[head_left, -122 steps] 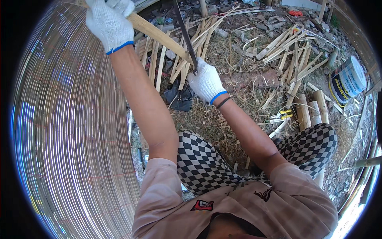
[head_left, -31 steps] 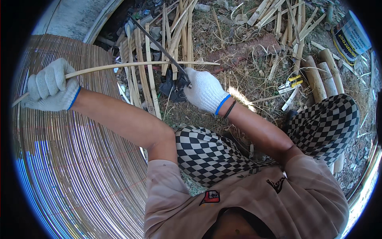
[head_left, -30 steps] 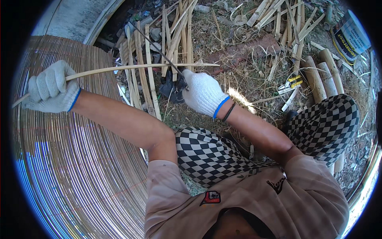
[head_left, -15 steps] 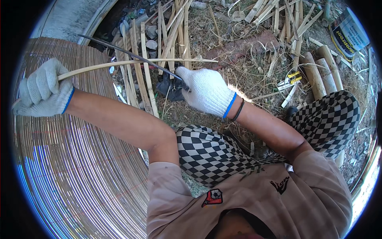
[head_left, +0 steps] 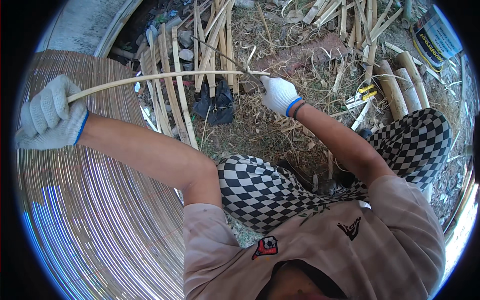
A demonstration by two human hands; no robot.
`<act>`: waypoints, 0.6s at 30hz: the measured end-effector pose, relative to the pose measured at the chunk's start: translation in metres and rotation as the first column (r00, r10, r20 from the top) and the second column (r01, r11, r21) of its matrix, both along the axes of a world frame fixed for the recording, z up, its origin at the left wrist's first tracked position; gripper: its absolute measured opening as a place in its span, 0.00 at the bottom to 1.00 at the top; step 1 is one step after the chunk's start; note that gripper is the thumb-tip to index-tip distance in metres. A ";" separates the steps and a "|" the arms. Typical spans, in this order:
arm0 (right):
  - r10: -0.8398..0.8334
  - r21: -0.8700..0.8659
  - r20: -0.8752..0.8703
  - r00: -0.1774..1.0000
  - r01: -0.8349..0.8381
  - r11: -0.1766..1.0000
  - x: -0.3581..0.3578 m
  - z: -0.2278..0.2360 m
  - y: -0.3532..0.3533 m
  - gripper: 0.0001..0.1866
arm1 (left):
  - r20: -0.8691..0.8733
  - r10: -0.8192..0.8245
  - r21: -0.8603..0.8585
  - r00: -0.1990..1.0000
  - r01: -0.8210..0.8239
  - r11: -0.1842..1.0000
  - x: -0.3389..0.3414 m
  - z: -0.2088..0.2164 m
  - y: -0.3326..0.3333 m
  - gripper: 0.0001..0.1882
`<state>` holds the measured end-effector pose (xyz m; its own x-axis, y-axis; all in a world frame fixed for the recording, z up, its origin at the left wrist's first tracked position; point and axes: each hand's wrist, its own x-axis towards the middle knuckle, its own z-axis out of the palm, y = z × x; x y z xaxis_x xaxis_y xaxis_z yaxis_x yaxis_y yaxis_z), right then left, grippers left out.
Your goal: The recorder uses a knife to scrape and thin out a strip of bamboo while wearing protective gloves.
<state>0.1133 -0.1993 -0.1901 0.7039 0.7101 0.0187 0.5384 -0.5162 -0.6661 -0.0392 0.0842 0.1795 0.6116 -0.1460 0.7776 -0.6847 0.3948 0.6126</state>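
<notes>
A: What are we recording for the left hand [head_left: 52, 112]?

B: We are logging it at the left of the frame, in a white glove, its fingers curling tightly around a pale bamboo strip [head_left: 150, 78]. A short end is poking out below the fist at the left edge.

A: And where are we placing the rest of the strip?

B: We are tracing it from the fist in a shallow arch toward the upper middle, where its thin tip is ending just beside the right hand [head_left: 281, 95].

A: What are we noting for that hand?

B: We are seeing it, gloved too, gripping the near end of a dark blade [head_left: 215, 49]; the fingers are mostly hiding the handle. The blade is slanting to the upper left and crossing the strip close to its tip. We are not managing to tell how deep the edge is sitting.

A: Surroundings?

B: We are listing a slatted mat [head_left: 110, 200] spreading beneath the left forearm, lower left; a black plastic bag [head_left: 222, 107] lying below the strip, near centre; loose slats [head_left: 229, 45] lying upper middle; and, toward the upper right, a yellow-handled tool [head_left: 367, 93] resting near three cut poles [head_left: 392, 90], with a bucket [head_left: 437, 37] standing beyond them.
</notes>
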 end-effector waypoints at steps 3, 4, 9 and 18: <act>0.038 0.034 0.029 0.999 -0.039 0.999 -0.007 0.002 0.006 0.12 | -0.017 -0.003 0.087 1.000 0.004 0.996 0.005 -0.012 -0.009 0.39; 0.058 0.109 -0.009 0.998 -0.057 0.992 -0.019 0.019 0.006 0.13 | -0.031 0.002 0.076 1.000 0.000 0.997 -0.002 -0.010 -0.011 0.39; 0.175 0.248 0.099 0.980 -0.195 0.949 -0.058 0.069 0.008 0.16 | -0.047 0.113 0.093 0.992 -0.108 0.990 -0.030 0.018 0.001 0.32; -0.045 -0.038 -0.177 0.983 0.039 0.999 -0.012 -0.034 0.002 0.17 | -0.033 0.027 0.165 0.999 -0.022 0.986 -0.014 0.005 -0.040 0.32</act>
<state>0.1009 -0.1970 -0.2238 0.7230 0.6780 -0.1329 0.3906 -0.5597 -0.7309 -0.0536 0.0445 0.1849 0.6427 -0.2546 0.7226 -0.6701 0.2703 0.6912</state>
